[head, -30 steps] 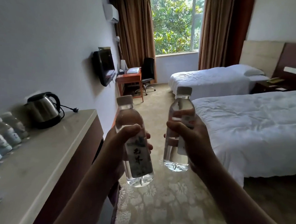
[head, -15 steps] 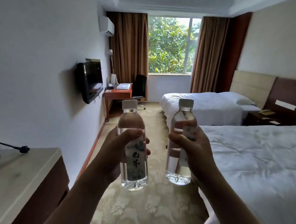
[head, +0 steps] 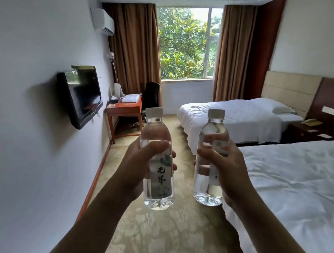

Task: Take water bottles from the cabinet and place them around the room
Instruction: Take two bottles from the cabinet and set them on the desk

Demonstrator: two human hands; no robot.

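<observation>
So both bottles are out and being carried down the carpeted aisle in the middle of the frame. The left hand (head: pixel 139 166) has its fingers wrapped tight around the left bottle (head: pixel 157 159), thumb across the front just above the label, and the right hand (head: pixel 222 162) is curled round the right bottle (head: pixel 210 159) the same way. Both are upright with caps on and held a little apart, I'd guess so they don't knock together while walking. Likely drop spots: the desk (head: pixel 122 107) centre-left below the curtains, or the nightstand (head: pixel 305 132) at the right edge between the beds. The cabinet isn't in shot at all. The right bottle's label is mostly behind the fingers, and what's lying on the desk and nightstand is too small to make out properly.
</observation>
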